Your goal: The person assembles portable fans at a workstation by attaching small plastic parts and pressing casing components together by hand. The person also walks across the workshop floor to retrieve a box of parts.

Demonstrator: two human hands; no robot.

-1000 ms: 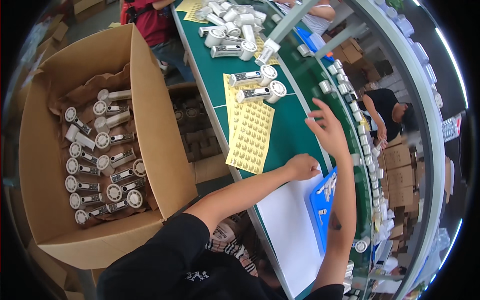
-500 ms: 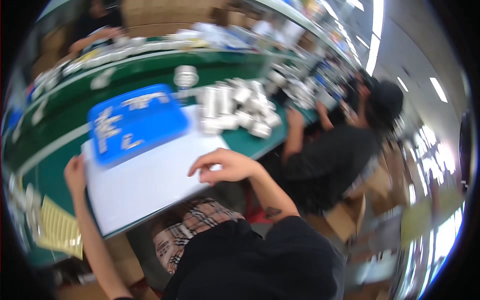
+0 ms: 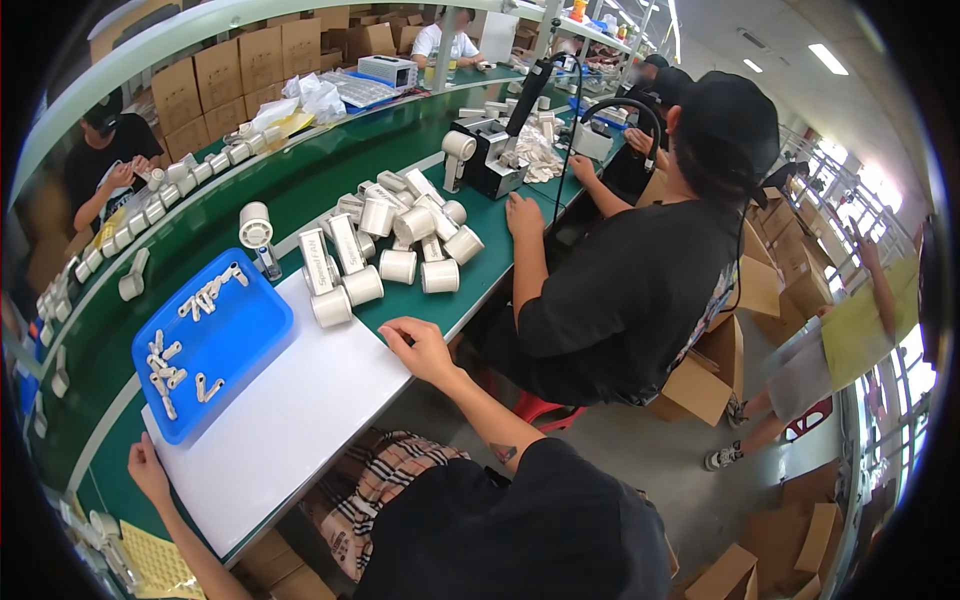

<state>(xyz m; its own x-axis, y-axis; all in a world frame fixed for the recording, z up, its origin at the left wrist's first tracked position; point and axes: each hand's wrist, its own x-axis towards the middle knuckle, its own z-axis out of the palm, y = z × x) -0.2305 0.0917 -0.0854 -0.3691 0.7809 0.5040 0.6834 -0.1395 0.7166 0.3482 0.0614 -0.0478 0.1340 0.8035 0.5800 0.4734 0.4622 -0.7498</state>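
Observation:
A white sheet or board (image 3: 270, 400) lies on the green bench in front of me. On its far left part sits a blue tray (image 3: 215, 330) with several small whitish, mostly V-shaped parts (image 3: 165, 375). My left hand (image 3: 148, 470) is beside the sheet's left edge, loosely bent, with nothing seen in it. At the sheet's right edge is my right hand (image 3: 418, 348), empty, its fingers half curled and thumb a little apart. Just beyond it lies a heap of white handheld fans (image 3: 395, 225). One fan (image 3: 257, 235) stands upright between tray and heap.
A co-worker in black (image 3: 620, 280) sits close on my right, near a black device (image 3: 495, 155). Beyond the tray runs a green conveyor (image 3: 330, 150) with a row of white fans (image 3: 180, 185). A yellow holed sheet (image 3: 165, 560) lies at lower left. Cartons (image 3: 690, 390) stand on the floor.
My view has swung, showing more bench on the right, and is sharper. My right hand has moved from the sheet's front part to its right edge near the fans, fingers less stretched.

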